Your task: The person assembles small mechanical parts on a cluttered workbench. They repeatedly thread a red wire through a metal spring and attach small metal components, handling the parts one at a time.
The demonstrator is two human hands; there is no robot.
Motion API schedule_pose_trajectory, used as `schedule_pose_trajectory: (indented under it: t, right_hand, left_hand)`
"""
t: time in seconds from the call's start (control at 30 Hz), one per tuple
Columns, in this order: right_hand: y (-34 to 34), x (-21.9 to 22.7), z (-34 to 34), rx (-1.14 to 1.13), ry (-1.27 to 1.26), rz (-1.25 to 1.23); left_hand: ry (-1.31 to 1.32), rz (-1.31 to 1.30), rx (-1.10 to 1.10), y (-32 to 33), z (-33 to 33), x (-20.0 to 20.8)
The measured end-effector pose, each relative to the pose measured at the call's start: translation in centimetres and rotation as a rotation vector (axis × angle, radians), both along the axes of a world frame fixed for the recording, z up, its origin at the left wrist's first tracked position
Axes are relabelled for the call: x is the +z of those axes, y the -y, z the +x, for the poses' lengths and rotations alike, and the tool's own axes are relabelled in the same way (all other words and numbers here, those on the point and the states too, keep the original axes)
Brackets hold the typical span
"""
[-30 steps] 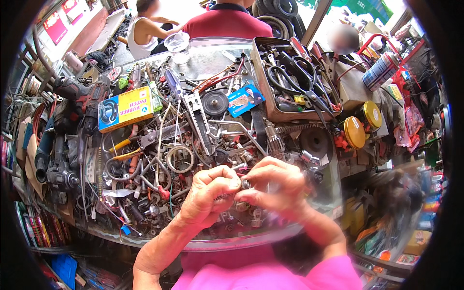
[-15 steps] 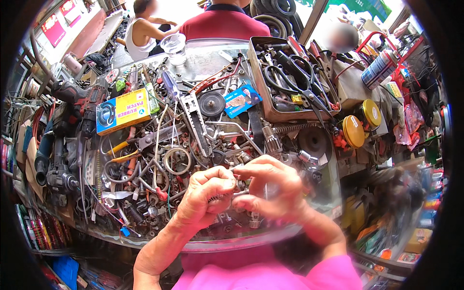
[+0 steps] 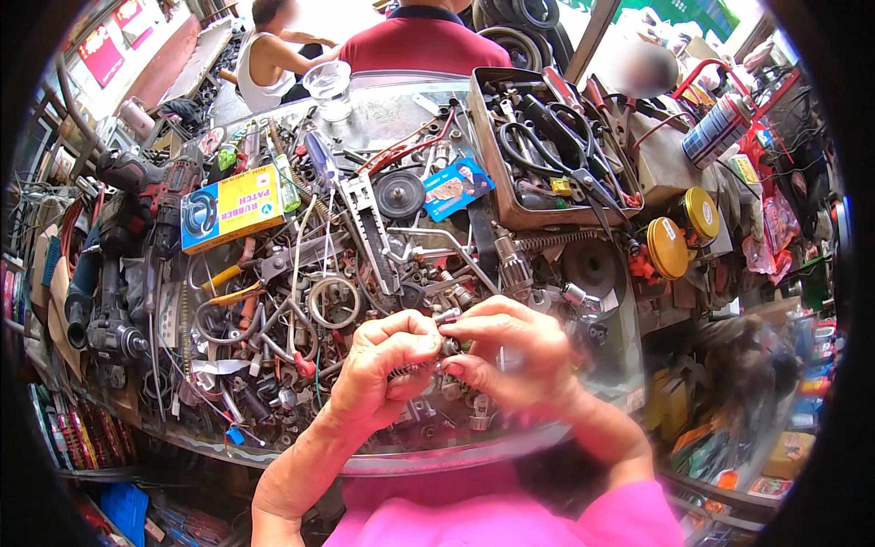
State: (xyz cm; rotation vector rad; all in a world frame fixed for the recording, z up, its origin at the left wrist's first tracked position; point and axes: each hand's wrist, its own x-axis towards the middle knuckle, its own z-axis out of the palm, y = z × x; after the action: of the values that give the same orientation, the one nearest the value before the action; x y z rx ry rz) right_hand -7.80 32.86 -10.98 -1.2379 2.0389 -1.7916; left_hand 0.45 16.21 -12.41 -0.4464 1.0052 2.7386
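My left hand (image 3: 381, 360) is closed around a small ridged metal part (image 3: 415, 368), held above the cluttered glass-topped table; most of it is hidden by the fingers. At its right end sits a small dark round metal piece (image 3: 450, 347). Thumb and fingertips of my right hand (image 3: 521, 357) pinch about that end, the two hands nearly meeting. Beneath and around them lie loose sockets, bolts and fittings. A drill chuck (image 3: 513, 263) lies just beyond the right hand, and a metal ring (image 3: 334, 303) is beyond the left.
A tin box (image 3: 556, 215) of scissors and pliers stands far right, beside yellow-lidded jars (image 3: 667, 248). Power drills (image 3: 173, 205) lie left, near a yellow-and-blue box (image 3: 232, 210). A clear cup (image 3: 330, 91) stands at the far edge. Two people (image 3: 415, 46) sit beyond the table.
The right fingertips have shifted slightly on the part, and the small dark round piece between the hands now shows more clearly. The left hand has barely moved.
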Motion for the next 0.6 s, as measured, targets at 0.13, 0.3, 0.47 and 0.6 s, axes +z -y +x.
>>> schedule_pose_trajectory:
  t: [0.13,0.3,0.47,0.6]
  right_hand:
    - [-0.51,-0.39,-0.19,0.01,-0.002,0.026]
    - [0.0,0.23,0.15,-0.042,0.017,0.024]
    - [-0.27,-0.49,-0.04,-0.025,-0.029,0.018]
    - [-0.41,-0.69,-0.17,-0.019,-0.041,0.033]
  left_hand:
    - [-0.001,-0.019,-0.015,-0.11,-0.12,0.24]
    - [-0.003,-0.015,0.005,-0.08,-0.08,0.18]
    - [0.016,-0.018,-0.017,-0.13,-0.02,0.05]
    - [0.015,-0.025,-0.022,-0.22,-0.06,0.02]
